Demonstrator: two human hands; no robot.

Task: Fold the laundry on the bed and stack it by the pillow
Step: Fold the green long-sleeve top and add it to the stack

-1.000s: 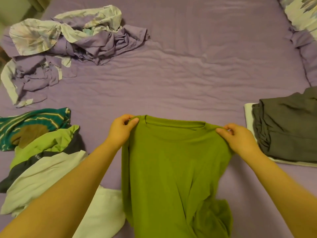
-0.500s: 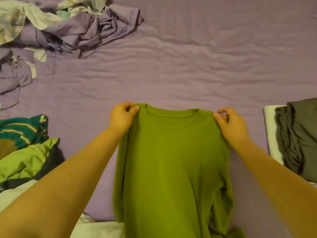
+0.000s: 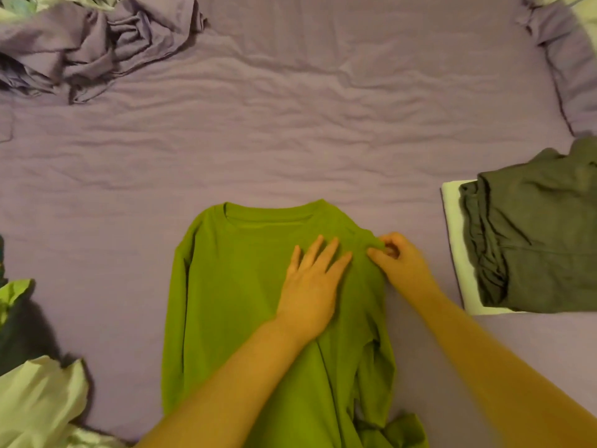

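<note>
An olive-green long-sleeved shirt (image 3: 232, 299) lies flat on the purple bed sheet (image 3: 290, 140), collar toward the far side, its sleeves tucked along the sides. My left hand (image 3: 311, 282) rests flat on the shirt's chest with straight fingers. My right hand (image 3: 399, 263) pinches the shirt's right shoulder seam between thumb and curled fingers. At the right lies a folded dark grey garment (image 3: 533, 231) on top of a folded white one (image 3: 455, 234). The shirt's hem runs out of view at the bottom.
A crumpled purple and patterned heap of bedding (image 3: 93, 43) fills the far left corner. Unfolded laundry, pale green (image 3: 35, 405) and dark pieces, lies at the near left. A purple pillow edge (image 3: 568, 59) shows at the far right.
The shirt has been laid down flat on the sheet. My left hand let go of the left shoulder and moved right onto the chest. My right hand keeps its pinch on the right shoulder.
</note>
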